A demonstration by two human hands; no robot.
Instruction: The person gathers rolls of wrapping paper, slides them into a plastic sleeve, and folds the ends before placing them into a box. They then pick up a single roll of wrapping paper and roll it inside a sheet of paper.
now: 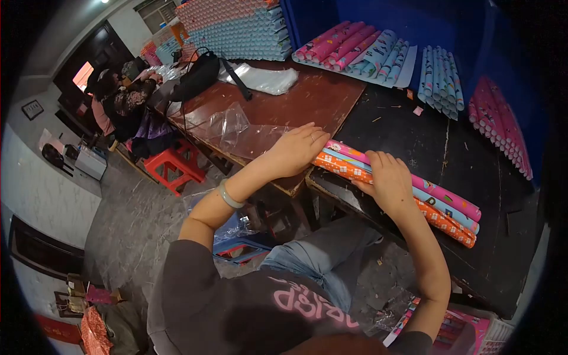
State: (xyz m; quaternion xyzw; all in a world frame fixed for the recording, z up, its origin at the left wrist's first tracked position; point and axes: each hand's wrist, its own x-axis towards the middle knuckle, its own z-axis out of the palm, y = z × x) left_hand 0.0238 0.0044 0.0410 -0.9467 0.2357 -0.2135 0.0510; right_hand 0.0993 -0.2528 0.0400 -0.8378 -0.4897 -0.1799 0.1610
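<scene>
Three rolls of wrapping paper lie side by side at the front edge of the black table: a pink roll (pixel 448 198), a light blue roll (pixel 441 204) and an orange roll (pixel 445 222) printed with white gift boxes. My left hand (pixel 300 151), a ring on one finger, is closed over their left end. My right hand (pixel 389 180) is closed over the middle of the bundle, thumb on the near side. A clear plastic sleeve (pixel 236 131) lies on the brown table by my left hand; whether it reaches around the roll ends is hidden.
Pink rolls (pixel 342 46), blue rolls (pixel 441 83) and more pink rolls (pixel 500 127) lie along the back. A tall stack of rolls (pixel 236 29), a black bag (pixel 198 77) and a pile of plastic sleeves (pixel 266 80) sit further left. A person (pixel 121 100) works beyond a red stool (pixel 174 165).
</scene>
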